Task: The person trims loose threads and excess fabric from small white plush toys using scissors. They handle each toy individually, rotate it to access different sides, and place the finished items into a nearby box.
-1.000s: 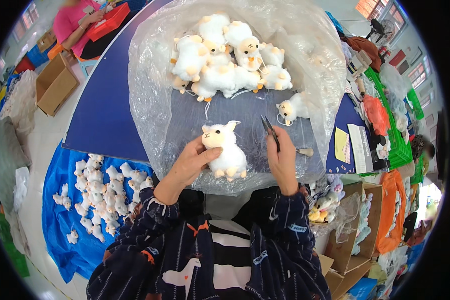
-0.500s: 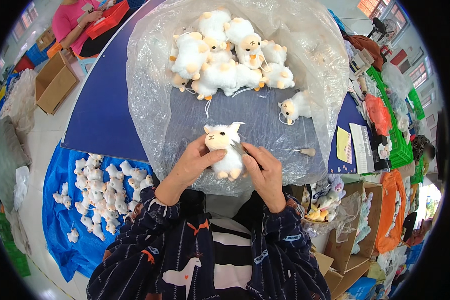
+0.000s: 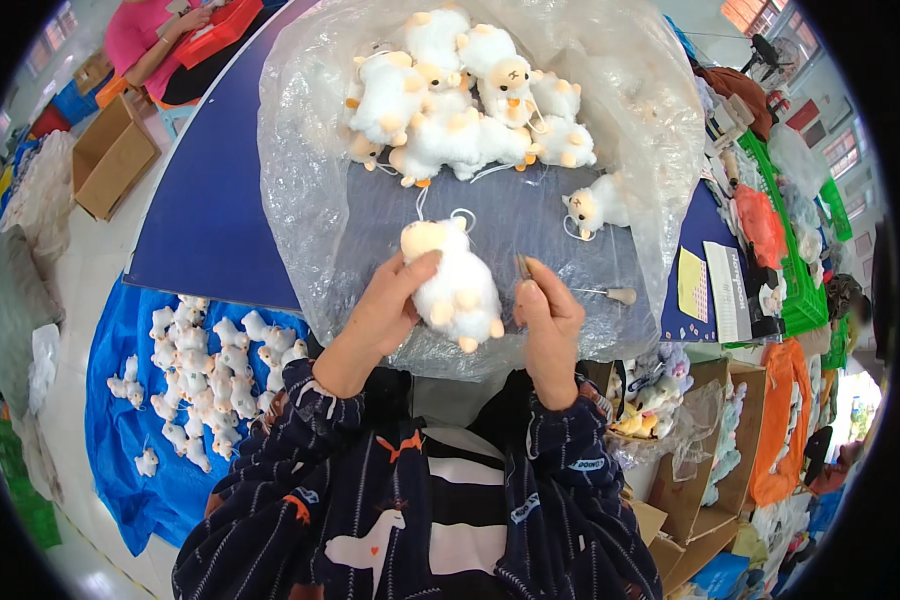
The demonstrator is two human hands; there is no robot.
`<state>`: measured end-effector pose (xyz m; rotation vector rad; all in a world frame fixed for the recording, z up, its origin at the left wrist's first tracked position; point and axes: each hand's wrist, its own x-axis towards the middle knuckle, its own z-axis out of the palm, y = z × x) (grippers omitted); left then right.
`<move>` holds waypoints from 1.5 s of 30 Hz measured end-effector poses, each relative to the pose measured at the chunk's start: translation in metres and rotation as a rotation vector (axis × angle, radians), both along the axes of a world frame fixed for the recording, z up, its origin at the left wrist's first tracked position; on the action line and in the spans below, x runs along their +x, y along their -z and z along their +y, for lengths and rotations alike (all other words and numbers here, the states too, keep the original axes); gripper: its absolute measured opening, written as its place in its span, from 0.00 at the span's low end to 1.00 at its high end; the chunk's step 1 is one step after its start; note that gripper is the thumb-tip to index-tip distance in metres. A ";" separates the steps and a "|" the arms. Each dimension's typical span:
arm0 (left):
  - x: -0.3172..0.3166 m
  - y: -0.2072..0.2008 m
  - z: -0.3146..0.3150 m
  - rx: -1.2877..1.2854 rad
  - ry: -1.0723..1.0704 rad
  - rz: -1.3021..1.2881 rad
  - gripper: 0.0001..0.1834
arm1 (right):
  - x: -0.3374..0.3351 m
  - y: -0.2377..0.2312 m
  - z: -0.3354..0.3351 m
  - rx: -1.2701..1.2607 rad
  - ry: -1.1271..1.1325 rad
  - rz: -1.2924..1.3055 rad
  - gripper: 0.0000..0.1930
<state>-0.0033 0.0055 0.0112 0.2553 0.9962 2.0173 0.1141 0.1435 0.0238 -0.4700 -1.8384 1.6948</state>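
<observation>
My left hand (image 3: 385, 308) is closed round a white plush sheep (image 3: 455, 290) with cream snout and feet, tilted so its underside and feet face up. A white loop of cord stands out behind its head. Apart from the toy, to its right, my right hand (image 3: 550, 325) pinches a small metal tool (image 3: 523, 266); only its tip shows, too little to tell its kind. Beside that hand lies an awl (image 3: 620, 295) with a pale handle and thin shaft. A single plush sheep (image 3: 595, 206) rests farther right, and a heap of plush sheep (image 3: 450, 140) lies at the back.
Clear plastic sheeting (image 3: 305, 200) covers part of the blue table (image 3: 210, 220). More small plush toys lie on a blue sheet (image 3: 120, 510) at lower left. Paper cards (image 3: 727, 290) and a green crate (image 3: 802, 300) stand right. A person in pink (image 3: 135, 45) works at far left.
The plush sheep has turned from upright, face showing, to tilted with feet up. My right hand and its tool have drawn away from the toy to the right.
</observation>
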 end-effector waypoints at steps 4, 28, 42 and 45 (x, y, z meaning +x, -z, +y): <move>-0.005 0.003 0.002 0.065 -0.042 -0.129 0.23 | 0.014 -0.012 0.001 0.463 0.008 0.004 0.14; 0.005 -0.007 0.007 -0.026 -0.111 0.024 0.27 | 0.022 -0.017 -0.009 0.925 -0.118 -0.004 0.19; 0.007 -0.010 0.006 -0.067 -0.108 0.050 0.29 | 0.022 -0.016 -0.007 0.938 -0.152 0.028 0.20; 0.007 -0.008 0.006 -0.066 -0.108 0.057 0.29 | 0.022 -0.016 -0.007 0.946 -0.154 0.018 0.20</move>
